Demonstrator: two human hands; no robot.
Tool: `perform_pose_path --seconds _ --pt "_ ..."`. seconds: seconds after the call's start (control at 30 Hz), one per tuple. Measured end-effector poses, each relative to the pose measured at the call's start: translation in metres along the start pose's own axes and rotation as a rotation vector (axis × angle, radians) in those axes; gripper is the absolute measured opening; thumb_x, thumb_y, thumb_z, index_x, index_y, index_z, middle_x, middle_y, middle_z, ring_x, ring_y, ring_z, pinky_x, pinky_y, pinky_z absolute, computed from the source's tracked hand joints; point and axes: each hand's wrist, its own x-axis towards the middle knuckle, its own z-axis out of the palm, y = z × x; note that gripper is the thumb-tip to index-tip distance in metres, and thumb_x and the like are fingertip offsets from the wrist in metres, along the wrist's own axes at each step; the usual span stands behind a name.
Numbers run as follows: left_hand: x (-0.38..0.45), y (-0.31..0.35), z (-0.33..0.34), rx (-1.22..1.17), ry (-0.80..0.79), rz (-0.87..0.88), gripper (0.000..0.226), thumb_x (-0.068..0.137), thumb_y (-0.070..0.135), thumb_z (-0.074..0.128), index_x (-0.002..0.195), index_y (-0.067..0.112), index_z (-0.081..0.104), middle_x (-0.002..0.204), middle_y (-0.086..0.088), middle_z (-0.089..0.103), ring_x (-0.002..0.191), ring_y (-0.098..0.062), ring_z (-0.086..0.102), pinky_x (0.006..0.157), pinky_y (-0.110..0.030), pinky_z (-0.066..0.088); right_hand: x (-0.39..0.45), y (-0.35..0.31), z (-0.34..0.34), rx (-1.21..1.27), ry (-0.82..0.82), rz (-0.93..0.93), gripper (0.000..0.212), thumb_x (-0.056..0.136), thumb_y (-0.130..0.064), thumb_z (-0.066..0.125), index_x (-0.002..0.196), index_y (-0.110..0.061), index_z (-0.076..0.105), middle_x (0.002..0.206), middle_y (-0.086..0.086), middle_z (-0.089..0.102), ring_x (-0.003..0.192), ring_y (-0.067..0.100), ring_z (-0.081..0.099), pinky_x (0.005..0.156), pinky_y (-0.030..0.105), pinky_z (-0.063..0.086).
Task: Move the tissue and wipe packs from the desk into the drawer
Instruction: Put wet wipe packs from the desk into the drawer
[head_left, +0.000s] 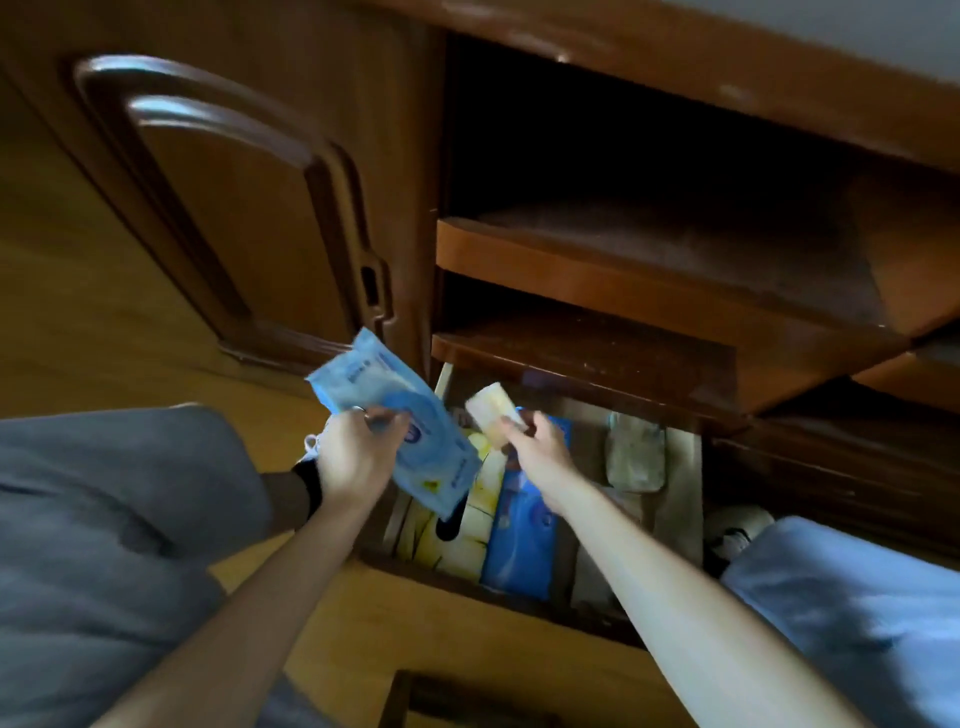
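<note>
Over the open drawer: you are holding both packs in the air above the drawer (684, 488), and neither is lying in it yet.
Wipe pack: your left hand (353, 452) is pinching the light blue wipe pack (431, 447) along its long edge, fingers and thumb curled onto the film. The pack is hanging tilted, with its lower end dipping over the drawer's left side.
Tissue pack: your right hand (535, 447) is gripping the small pale yellow tissue pack (491, 408) by its lower end, fingers curled round it, near the back of the drawer.
Handling: the wipe pack is probably behaving as a soft, floppy pouch with a slick film skin, likely heavier than the tissue pack and prone to sagging or sliding from an edge pinch. The tissue pack is likely feeling light and squashy.
Where to hold: you are probably safer spanning the wipe pack's middle across its width. The tissue pack is taking a plain end grip well.
Already inside: a yellow pack (467, 540) and a glossy blue pack (522, 545) are lying side by side, touching, with a crumpled pale packet (636, 457) apart on the right.
Around: a dark polished wooden shelf (623, 260) is jutting out above the drawer, an arched cabinet door (234, 208) is standing to the left, and a light wood floor (78, 260) is showing below.
</note>
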Motion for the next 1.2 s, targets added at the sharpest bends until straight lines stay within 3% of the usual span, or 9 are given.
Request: perform_pose_path --seconds 0.13,0.27,0.47,0.6,0.83,0.97,1.1,1.17,1.2 --pt "0.018 -0.018 -0.016 -0.075 0.158 -0.135 0.014 0.088 0.020 0.069 0.087 0.033 0.074 0.098 0.009 0.071 0.077 -0.004 0.060 0.054 -0.013 0.044 0.049 -0.001 0.005 -0.402 0.090 -0.016 0.037 0.105 -0.043 0.051 0.134 -0.019 0.049 0.125 0.009 0.061 0.100 0.025 0.060 0.079 0.035 0.049" --pt "0.025 -0.028 -0.020 -0.268 0.238 -0.305 0.018 0.085 0.017 0.073 0.076 0.033 0.073 0.093 0.015 0.069 0.084 -0.009 0.068 0.066 -0.035 0.063 0.091 0.001 0.027 -0.670 0.085 -0.056 0.034 0.108 -0.039 0.040 0.136 -0.025 0.051 0.138 0.011 0.058 0.129 0.033 0.047 0.106 0.042 0.037" --pt "0.033 -0.021 -0.019 -0.350 0.241 -0.275 0.016 0.083 0.021 0.075 0.077 0.036 0.076 0.093 0.025 0.069 0.089 -0.005 0.068 0.059 -0.029 0.059 0.112 0.002 0.048 -1.206 -0.078 -0.080 0.036 0.105 -0.035 0.042 0.133 -0.026 0.063 0.146 0.009 0.057 0.145 0.030 0.035 0.113 0.047 0.023" --pt "0.035 -0.017 -0.020 -0.340 0.239 -0.232 0.021 0.082 0.023 0.073 0.077 0.043 0.075 0.087 0.032 0.069 0.087 0.011 0.064 0.058 -0.020 0.055 0.119 -0.003 0.051 -1.199 -0.242 0.000 0.045 0.098 -0.043 0.041 0.129 -0.020 0.064 0.153 0.012 0.051 0.155 0.032 0.022 0.123 0.052 0.002" --pt "0.038 -0.026 -0.023 -0.431 0.274 -0.272 0.015 0.086 0.015 0.073 0.080 0.028 0.077 0.104 0.017 0.071 0.095 -0.001 0.065 0.055 -0.009 0.052 0.130 -0.005 0.048 -1.158 -0.288 0.036 0.071 0.095 -0.062 0.044 0.150 -0.017 0.048 0.163 0.012 0.036 0.156 0.037 0.013 0.121 0.055 0.004" --pt "0.037 -0.028 -0.025 -0.482 0.298 -0.289 0.013 0.086 0.012 0.073 0.084 0.023 0.079 0.108 0.008 0.073 0.099 -0.008 0.067 0.058 -0.009 0.053 0.127 0.003 0.055 -1.101 -0.145 0.003 0.067 0.106 -0.046 0.035 0.159 -0.006 0.027 0.161 0.014 0.040 0.155 0.037 0.017 0.123 0.053 -0.002" --pt "0.036 -0.025 -0.025 -0.514 0.297 -0.286 0.013 0.087 0.011 0.073 0.086 0.022 0.079 0.109 0.007 0.073 0.098 -0.007 0.067 0.057 -0.008 0.052 0.122 -0.002 0.063 -0.822 -0.027 0.061 0.067 0.109 -0.038 0.027 0.161 0.000 0.011 0.166 0.018 0.030 0.156 0.035 0.016 0.123 0.054 -0.007" --pt "0.036 -0.022 -0.024 -0.532 0.288 -0.280 0.013 0.087 0.010 0.073 0.085 0.022 0.079 0.108 0.008 0.072 0.097 -0.005 0.067 0.057 -0.007 0.051 0.122 -0.002 0.072 -0.872 -0.161 0.092 0.063 0.109 -0.037 0.023 0.160 -0.001 0.018 0.164 0.017 0.032 0.157 0.032 0.016 0.122 0.055 -0.012" --pt "0.036 -0.021 -0.023 -0.542 0.284 -0.276 0.013 0.087 0.010 0.073 0.085 0.022 0.079 0.108 0.008 0.073 0.096 -0.004 0.066 0.057 -0.007 0.051 0.122 -0.002 0.074 -0.950 -0.205 0.075 0.059 0.107 -0.035 0.021 0.155 -0.003 0.034 0.157 0.017 0.043 0.155 0.032 0.021 0.122 0.057 -0.014"
